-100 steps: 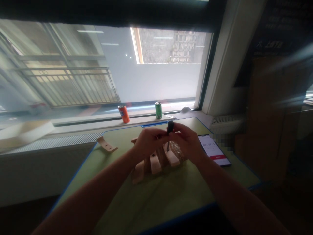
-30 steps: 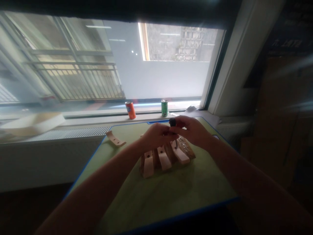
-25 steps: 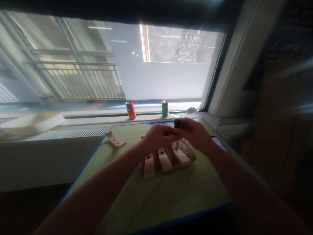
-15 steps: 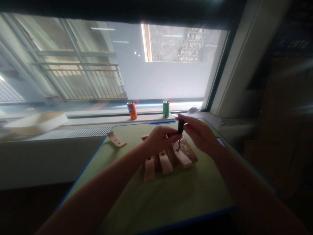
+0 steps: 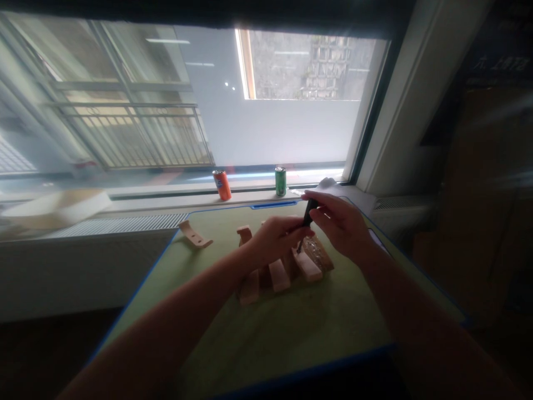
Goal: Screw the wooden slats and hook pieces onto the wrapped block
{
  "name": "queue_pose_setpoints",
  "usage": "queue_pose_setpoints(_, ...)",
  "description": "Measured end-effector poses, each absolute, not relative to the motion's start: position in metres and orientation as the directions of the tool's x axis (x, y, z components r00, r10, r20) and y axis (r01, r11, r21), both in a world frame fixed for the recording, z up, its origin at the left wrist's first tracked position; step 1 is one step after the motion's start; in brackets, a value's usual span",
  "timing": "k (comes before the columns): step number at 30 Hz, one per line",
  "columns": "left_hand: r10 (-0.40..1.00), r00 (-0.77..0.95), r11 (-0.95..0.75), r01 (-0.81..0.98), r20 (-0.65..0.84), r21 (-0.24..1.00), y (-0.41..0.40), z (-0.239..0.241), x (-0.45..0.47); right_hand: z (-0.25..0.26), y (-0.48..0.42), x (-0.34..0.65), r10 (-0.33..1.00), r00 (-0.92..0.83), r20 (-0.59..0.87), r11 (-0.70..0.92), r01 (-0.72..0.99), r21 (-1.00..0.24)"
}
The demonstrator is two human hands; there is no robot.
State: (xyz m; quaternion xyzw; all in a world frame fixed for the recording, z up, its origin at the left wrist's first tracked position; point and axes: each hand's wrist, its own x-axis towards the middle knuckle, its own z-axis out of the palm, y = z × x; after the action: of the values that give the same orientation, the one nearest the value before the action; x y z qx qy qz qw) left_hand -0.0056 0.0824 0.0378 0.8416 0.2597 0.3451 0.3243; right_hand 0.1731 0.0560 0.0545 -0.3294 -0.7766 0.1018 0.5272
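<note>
Screwdriver leans slightly near the centre of the frame, black handle up, its thin shaft running down and a little left to the right slat. The tip meets that slat's upper part, though whether it sits in a hole or on a screw is too small to tell.

The left hand comes in from the lower left, its thumb and fingers pinched narrowly on the lower handle. The right hand, from the lower right, has its fingertips closed about the upper handle.

Under and beside the left hand, the middle slat and left slat lie in a row with the right one, partly covered by the hand and forearm. A brown block with a shiny surface shows just right of them.

All this rests on the green table. A loose slat, curved and with two holes, lies left of centre, apart from the row. The phone is mostly hidden behind the right forearm. Above, an orange can and a green can stand upright on the sill.
</note>
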Motion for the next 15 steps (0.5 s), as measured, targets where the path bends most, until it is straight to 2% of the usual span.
queue_pose_setpoints(3, 0.668, 0.599, -0.678, 0.245, 0.442, 0.693, 0.0817, 0.04, -0.007, 0.0556, 0.0538, 0.1747, 0.576, -0.227, 0.785, 0.783, 0.428, -0.451)
queue_pose_setpoints(8, 0.673, 0.524, -0.724, 0.319, 0.523, 0.612, 0.0826, 0.0435, -0.0085, 0.0554, 0.0572, 0.1721, 0.598, -0.205, 0.775, 0.767, 0.427, -0.479)
queue_pose_setpoints(15, 0.653, 0.597, -0.72, 0.298, 0.466, 0.627, 0.083, 0.0427, -0.0086, 0.0562, 0.0566, 0.1657, 0.583, -0.301, 0.755, 0.804, 0.347, -0.483)
